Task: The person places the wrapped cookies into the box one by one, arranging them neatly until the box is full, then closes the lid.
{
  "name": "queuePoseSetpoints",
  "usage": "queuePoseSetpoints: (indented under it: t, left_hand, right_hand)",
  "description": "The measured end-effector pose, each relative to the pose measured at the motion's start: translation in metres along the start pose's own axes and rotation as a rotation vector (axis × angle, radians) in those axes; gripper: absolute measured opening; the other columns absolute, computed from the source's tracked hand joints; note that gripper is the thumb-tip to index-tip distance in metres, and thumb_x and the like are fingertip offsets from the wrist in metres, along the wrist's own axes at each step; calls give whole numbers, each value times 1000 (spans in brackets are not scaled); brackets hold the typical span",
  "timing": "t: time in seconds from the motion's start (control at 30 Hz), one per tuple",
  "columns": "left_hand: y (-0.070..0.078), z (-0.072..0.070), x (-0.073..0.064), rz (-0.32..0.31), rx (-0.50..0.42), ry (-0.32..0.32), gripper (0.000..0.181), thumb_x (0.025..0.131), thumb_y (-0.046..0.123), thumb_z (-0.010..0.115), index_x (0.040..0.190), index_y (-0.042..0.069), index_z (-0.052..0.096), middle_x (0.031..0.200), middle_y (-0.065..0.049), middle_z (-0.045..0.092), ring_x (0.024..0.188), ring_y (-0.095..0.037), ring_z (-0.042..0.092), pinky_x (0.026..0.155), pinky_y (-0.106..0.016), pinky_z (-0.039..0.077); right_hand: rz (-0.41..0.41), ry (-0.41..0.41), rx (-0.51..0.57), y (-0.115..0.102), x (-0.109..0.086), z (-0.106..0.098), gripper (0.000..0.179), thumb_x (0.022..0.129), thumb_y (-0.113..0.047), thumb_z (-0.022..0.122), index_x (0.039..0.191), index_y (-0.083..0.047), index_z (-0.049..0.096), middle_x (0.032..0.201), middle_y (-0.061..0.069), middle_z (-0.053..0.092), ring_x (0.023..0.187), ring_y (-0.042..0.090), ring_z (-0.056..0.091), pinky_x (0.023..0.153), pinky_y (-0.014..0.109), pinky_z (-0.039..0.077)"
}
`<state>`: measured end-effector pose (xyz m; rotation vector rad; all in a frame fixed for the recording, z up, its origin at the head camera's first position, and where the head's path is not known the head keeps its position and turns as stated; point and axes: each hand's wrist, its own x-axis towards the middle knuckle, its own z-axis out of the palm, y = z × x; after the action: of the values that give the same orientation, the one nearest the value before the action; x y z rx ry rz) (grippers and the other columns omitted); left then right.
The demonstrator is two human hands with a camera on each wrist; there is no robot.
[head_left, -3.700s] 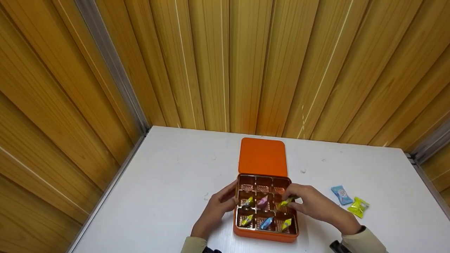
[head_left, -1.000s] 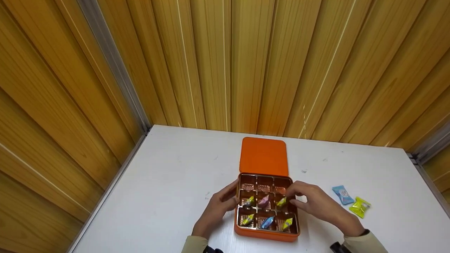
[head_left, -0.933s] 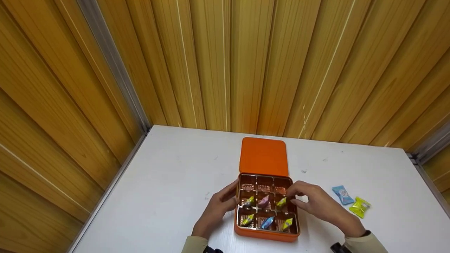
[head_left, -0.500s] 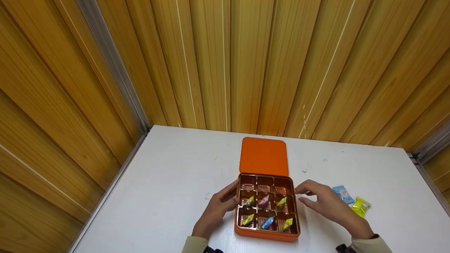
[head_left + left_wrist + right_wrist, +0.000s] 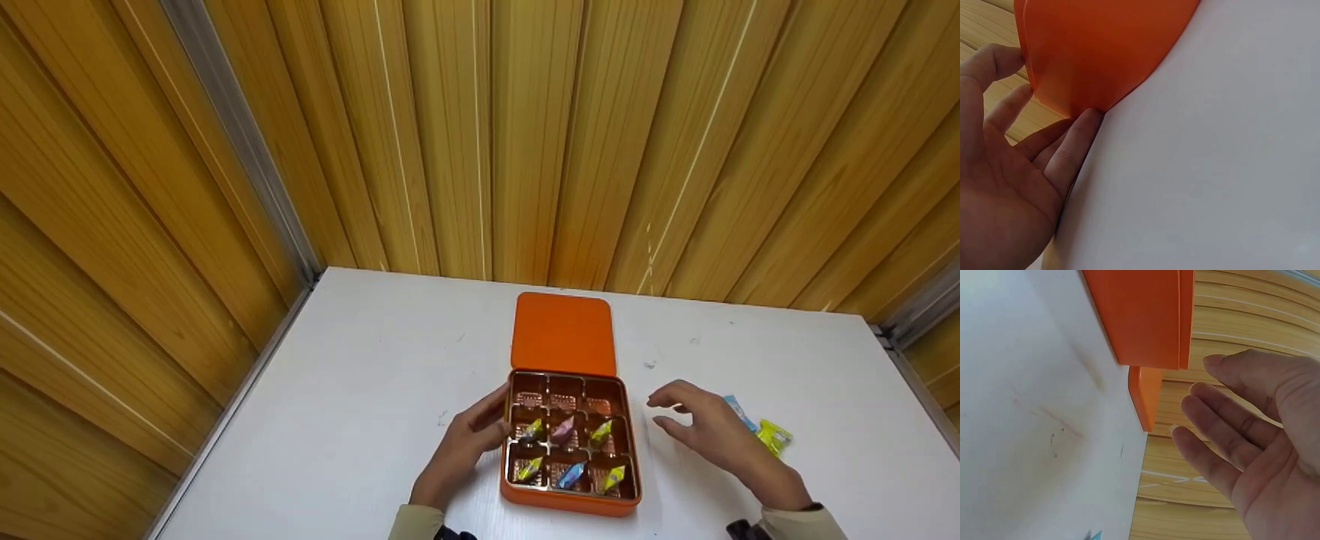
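Observation:
An orange tin (image 5: 570, 504) stands on the table with its lid (image 5: 562, 334) folded back. Its brown insert is split into compartments. Wrapped candies sit in the middle and front rows: a pink candy (image 5: 562, 430), a blue candy (image 5: 571, 475) and several yellow ones, among them a yellow candy (image 5: 602, 431) at the middle right. The back row holds none. My left hand (image 5: 465, 450) rests on the tin's left side, thumb at the rim; in the left wrist view its fingertips (image 5: 1090, 115) touch the orange wall. My right hand (image 5: 712, 431) hovers right of the tin, fingers spread around nothing.
On the table's right, a blue candy (image 5: 739, 412) and a yellow candy (image 5: 774, 436) lie partly hidden behind my right hand. The white table (image 5: 390, 360) meets a wood-patterned wall (image 5: 450, 150) at its back edge.
My right hand lets go of the yellow candy in the middle right compartment, then moves out of the tin to the right, toward the loose candies. My left hand stays at the tin.

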<state>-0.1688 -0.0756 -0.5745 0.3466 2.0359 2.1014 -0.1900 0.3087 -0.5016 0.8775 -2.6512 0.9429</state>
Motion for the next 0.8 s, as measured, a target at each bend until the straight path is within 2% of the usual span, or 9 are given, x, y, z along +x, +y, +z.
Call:
queuePoseSetpoints:
  t: [0.2, 0.43, 0.57, 0.8]
  left_hand:
    - [-1, -1, 0, 3, 3, -6, 60, 106, 18, 63, 163, 24, 46, 158, -9, 53, 141, -26, 54, 100, -41, 55]
    - [-1, -2, 1, 8, 13, -15, 60, 107, 18, 62, 164, 24, 45, 160, -8, 50, 144, -28, 50, 103, -40, 53]
    - [-1, -2, 1, 17, 8, -25, 60, 107, 16, 61, 164, 23, 43, 163, -9, 47, 146, -29, 48, 104, -40, 53]
    - [0, -1, -1, 6, 4, -9, 60, 107, 17, 62, 164, 23, 45, 160, -10, 50, 142, -29, 52, 101, -41, 55]
  right_hand:
    - [18, 28, -42, 5, -3, -3, 35, 81, 13, 84, 107, -7, 72, 103, 2, 73, 92, 31, 73, 76, 45, 63]
    - [118, 13, -75, 9, -7, -8, 32, 83, 10, 84, 109, -5, 72, 105, 4, 72, 93, 34, 73, 80, 48, 62]
    - [133, 27, -114, 13, -9, -12, 32, 81, 10, 85, 108, -3, 73, 105, 4, 72, 93, 34, 72, 79, 45, 61]
    - [218, -7, -151, 21, -12, -21, 30, 86, 5, 83, 113, 0, 72, 110, 10, 71, 99, 35, 70, 82, 49, 59]
